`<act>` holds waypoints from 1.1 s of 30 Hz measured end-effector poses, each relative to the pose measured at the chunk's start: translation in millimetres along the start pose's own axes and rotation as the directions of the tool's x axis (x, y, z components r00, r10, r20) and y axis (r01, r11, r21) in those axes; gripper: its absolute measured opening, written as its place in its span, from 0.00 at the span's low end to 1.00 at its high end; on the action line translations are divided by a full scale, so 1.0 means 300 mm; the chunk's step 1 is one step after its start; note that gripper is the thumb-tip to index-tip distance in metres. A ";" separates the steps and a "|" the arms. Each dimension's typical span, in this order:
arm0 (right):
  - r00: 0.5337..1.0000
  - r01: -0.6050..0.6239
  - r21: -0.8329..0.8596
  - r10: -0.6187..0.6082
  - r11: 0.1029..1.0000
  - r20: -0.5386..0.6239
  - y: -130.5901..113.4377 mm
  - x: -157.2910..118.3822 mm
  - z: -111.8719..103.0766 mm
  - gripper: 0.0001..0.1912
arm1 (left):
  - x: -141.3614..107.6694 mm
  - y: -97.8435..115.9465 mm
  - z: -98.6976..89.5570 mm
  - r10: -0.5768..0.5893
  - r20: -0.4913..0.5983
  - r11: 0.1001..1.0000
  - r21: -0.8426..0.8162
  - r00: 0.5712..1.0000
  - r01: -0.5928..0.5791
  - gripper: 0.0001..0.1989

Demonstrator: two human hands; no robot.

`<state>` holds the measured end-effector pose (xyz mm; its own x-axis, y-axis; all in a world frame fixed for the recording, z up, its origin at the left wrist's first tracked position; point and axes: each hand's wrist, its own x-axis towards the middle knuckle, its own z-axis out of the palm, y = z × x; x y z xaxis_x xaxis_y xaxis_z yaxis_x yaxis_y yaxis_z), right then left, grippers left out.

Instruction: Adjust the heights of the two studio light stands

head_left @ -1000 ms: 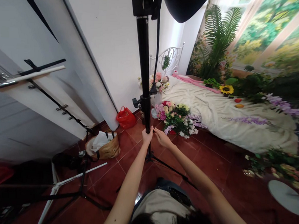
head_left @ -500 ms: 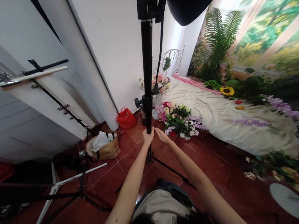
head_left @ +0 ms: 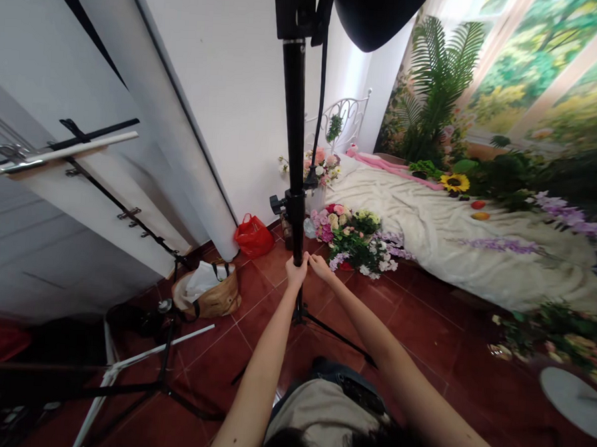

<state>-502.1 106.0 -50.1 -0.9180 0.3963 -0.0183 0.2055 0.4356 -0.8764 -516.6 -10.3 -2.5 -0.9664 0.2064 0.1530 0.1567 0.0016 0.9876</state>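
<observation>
Stand (head_left: 295,116) rises left of the bed (head_left: 432,237). I see the left hand (head_left: 296,271) wrapped round it; the right hand (head_left: 320,267) is just beside, its hold unclear. I judge the stand stiff, smooth, top-heavy: best gripped below the collar (head_left: 294,206).

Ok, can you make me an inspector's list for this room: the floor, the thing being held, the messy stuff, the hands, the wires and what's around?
Surface: red-brown tiled floor.
Thing in hand: black stand, its legs spread low down.
Clutter: red bag, woven bag and a flower bunch beside the bed.
Hands: left hand wrapped around the stand; right hand close beside it, grip too small to tell.
Cables: black cable hanging alongside the stand.
Surroundings: bed with cream blanket, window-scene backdrop, white wall.
</observation>
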 end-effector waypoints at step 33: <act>0.947 0.045 0.266 -0.126 0.963 0.294 0.051 -0.075 -0.090 0.28 | 0.003 -0.006 0.007 0.004 -0.017 1.000 0.031 1.000 -0.004 0.18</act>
<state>-469.2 125.6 -50.3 -0.9954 0.0829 -0.0487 0.0661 0.2222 -0.9727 -517.3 -8.2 -4.2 -0.9691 0.1895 0.1576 0.1664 0.0315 0.9856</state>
